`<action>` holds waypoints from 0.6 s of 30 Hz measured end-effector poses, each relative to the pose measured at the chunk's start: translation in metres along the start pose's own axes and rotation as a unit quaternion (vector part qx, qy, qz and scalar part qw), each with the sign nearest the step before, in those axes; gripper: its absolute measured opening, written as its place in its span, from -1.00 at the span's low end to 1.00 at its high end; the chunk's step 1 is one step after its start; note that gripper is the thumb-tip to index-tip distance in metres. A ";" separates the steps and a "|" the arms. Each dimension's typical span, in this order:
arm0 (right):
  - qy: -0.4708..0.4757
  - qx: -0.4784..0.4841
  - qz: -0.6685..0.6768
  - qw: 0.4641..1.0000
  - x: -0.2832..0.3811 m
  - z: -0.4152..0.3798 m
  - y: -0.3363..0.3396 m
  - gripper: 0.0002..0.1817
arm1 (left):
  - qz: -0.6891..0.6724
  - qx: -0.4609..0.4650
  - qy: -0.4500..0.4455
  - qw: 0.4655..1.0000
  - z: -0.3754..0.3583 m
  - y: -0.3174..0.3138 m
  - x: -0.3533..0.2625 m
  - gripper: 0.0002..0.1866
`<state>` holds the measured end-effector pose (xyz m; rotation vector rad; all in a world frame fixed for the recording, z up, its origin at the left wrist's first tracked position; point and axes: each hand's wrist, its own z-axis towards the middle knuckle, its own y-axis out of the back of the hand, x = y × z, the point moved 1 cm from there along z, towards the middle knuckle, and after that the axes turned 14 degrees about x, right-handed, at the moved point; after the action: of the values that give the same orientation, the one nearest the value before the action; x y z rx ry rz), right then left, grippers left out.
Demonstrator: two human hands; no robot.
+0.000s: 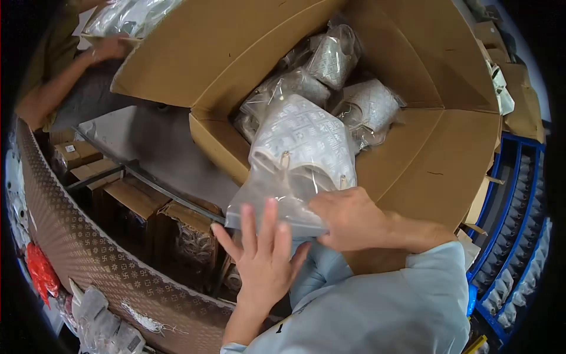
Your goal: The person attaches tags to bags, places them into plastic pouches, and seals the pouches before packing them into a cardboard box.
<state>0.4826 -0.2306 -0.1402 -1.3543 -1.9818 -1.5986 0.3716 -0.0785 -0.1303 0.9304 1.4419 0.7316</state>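
A white patterned bag [303,133] in a clear plastic sleeve [259,194] lies over the near side of an open cardboard box [413,135]. My right hand [351,218] grips the sleeve's open edge at its right corner, fingers closed on the plastic. Just below the sleeve's lower left edge, my left hand [262,259] has its fingers spread and holds nothing. Inside the box, several more plastic-wrapped white items [333,59] are piled behind the bag.
Another person's arm [65,76] reaches to a box of plastic-wrapped items [127,17] at upper left. Cartons [132,200] stand under a metal frame at left, beside a brown patterned cloth [118,259]. A blue rack [513,224] holds wrapped items at right.
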 end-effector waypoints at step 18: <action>-0.260 0.037 -0.012 0.965 -0.214 0.117 -0.079 -0.61 | -0.220 -0.340 0.481 0.777 -0.214 0.040 0.064 -0.44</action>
<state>0.5742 -0.2313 -0.3793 -1.8728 -2.3149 -1.2455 0.1661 0.0154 -0.1073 -0.4602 1.9245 1.3301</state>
